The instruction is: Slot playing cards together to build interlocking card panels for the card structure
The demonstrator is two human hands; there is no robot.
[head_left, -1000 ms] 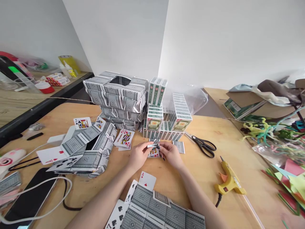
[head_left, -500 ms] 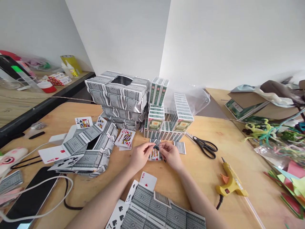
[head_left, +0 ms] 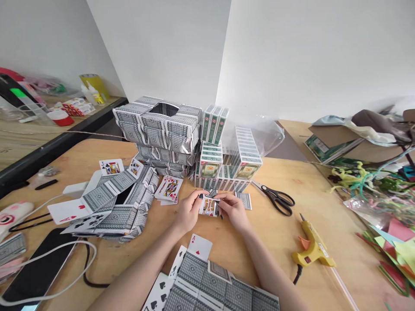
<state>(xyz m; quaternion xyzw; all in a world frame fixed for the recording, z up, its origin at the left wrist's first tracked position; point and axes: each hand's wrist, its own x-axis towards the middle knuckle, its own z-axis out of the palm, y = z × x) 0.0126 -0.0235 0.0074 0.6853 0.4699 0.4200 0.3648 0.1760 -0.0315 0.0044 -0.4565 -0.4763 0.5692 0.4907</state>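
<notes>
Holding the face card, head view: the left hand (head_left: 189, 211) pinches the upper left edge of the face card (head_left: 208, 206); the right hand (head_left: 234, 211) pinches at its upper right, some fingers curled underneath.
Card-covered boxes: the stack (head_left: 158, 123) at the back looks finished, its sides closed in folded cards.
Left-hand box: the lower box (head_left: 138, 216) has loose cards lying across its top, so whether it is complete cannot be told.
Near piece: the card-backed panel (head_left: 210, 280) between the forearms looks built up, though its near side is cut off.
Left to do: the held card's edge seems only partly folded, and the small card piece (head_left: 244, 200) lies flat.
Card's place: between both hands' fingertips, just in front of the card packs (head_left: 211, 167), beyond the panel and left of the small piece.
</notes>
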